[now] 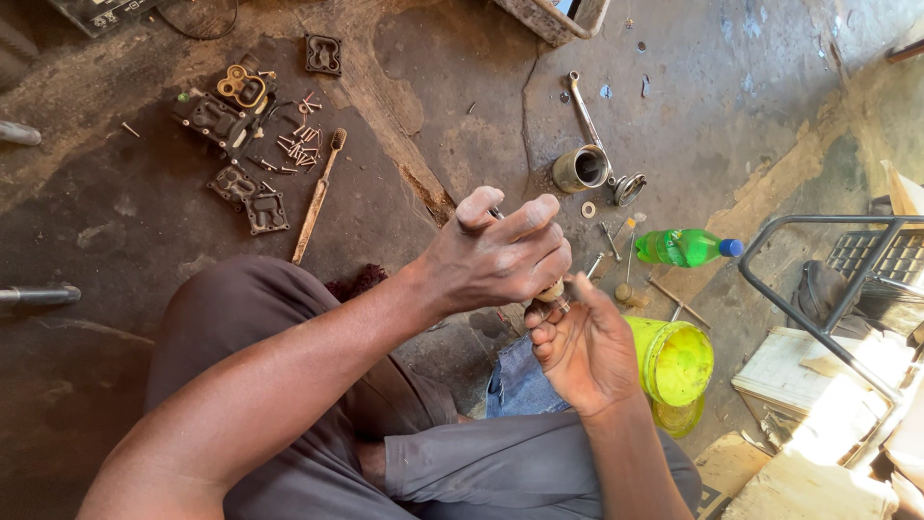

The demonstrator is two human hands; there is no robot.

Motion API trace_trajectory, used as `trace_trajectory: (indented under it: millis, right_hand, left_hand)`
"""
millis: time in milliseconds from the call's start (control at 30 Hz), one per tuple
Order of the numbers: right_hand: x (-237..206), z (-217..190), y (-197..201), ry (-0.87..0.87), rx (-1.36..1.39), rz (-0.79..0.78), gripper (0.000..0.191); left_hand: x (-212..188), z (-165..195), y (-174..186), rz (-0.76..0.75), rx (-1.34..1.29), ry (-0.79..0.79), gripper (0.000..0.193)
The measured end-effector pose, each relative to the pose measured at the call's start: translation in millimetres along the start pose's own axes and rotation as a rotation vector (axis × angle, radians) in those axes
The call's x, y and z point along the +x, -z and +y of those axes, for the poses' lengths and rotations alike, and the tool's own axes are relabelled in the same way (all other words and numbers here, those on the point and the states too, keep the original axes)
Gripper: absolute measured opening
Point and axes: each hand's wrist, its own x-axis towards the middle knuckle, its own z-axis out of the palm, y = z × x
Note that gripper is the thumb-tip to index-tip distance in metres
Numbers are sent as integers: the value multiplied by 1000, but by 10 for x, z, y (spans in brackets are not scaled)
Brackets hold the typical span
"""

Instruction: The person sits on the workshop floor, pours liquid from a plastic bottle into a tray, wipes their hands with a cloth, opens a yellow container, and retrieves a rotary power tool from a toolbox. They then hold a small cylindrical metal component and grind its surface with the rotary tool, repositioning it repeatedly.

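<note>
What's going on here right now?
A person sits on a stained concrete floor, working a small part between both hands. The left hand grips it from above, alongside a thin tool that is mostly hidden; the right hand holds it from below. A yellow tub and a green bottle lie just beyond the hands. Farther off are a wrench, a metal cup, a brush and dismantled parts with loose screws.

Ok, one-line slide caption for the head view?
Seated person's left hand and right hand pinch a small part above an oily floor strewn with carburetor pieces.
</note>
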Motion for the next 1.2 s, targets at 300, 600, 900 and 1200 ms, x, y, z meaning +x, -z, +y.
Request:
trace_trajectory:
  millis: [300, 600, 900, 1200]
  right_hand:
    - [-27, 200, -21, 509, -378, 54, 16]
    - [-84, 309, -194, 628, -425, 203, 16]
    - [-51, 120, -4, 19, 132, 18, 27]
    - [-89, 47, -139, -15, 13, 90, 35]
  left_hand:
    - [47, 16, 8, -20, -8, 59, 19]
    - [49, 91, 49, 37, -101, 139, 14]
    - [11, 96, 19, 50, -55, 105, 16]
    - [-17, 75, -31, 20, -1, 73, 8]
